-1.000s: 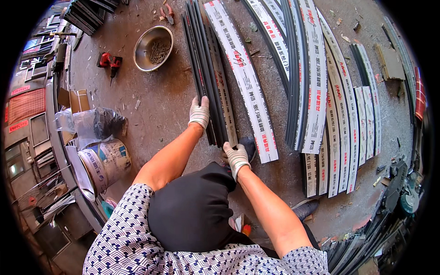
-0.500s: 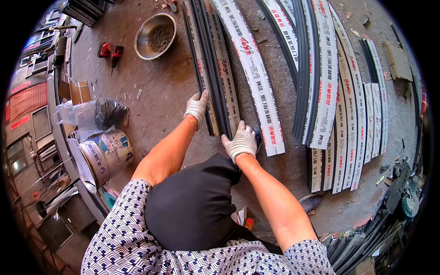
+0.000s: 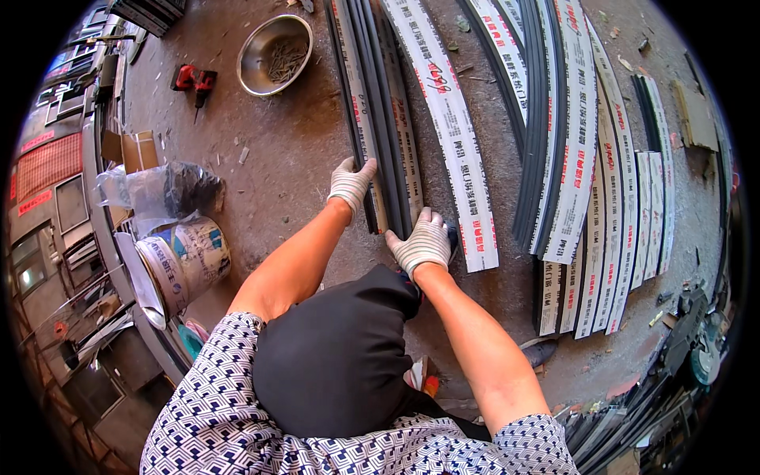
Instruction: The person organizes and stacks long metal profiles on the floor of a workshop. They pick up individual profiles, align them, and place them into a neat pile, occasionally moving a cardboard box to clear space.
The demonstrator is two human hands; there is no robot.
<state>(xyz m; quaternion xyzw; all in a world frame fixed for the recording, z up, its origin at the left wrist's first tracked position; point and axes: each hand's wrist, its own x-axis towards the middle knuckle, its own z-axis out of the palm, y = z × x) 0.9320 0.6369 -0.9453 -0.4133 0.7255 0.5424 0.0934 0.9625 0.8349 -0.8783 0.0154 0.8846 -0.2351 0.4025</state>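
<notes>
A bundle of long dark-grey metal profiles (image 3: 380, 119) is lying on the rough concrete floor (image 3: 301, 158), and everything here is sitting around it. Just right of the bundle, a long profile wrapped in white film with red printing (image 3: 451, 134) is running the same way; farther right, more white-wrapped profiles (image 3: 602, 198) are lying side by side with dark bare ones between them.

The left hand (image 3: 349, 183), in a white knitted glove, is curling its fingers over the bundle's left edge, gripping it. The right hand (image 3: 423, 242), gloved alike, is pressing down at the bundle's near end with fingers bent over it; whether it is closing on something small and dark under the palm I cannot tell.

Compared with half a second ago, both hands are sitting in almost the same places on the bundle, the right one drawn slightly nearer its end.

Left of the bundle's far end, a round shiny steel bowl of nails (image 3: 275, 54) is resting on the floor, with a red power tool (image 3: 194, 79) just beyond it. Near the left hand's side, a crumpled clear plastic bag (image 3: 162, 190) and a white plastic bucket with a coloured label (image 3: 182, 261) are lying close together, and a brown cardboard box (image 3: 131, 150) is standing behind them.
</notes>
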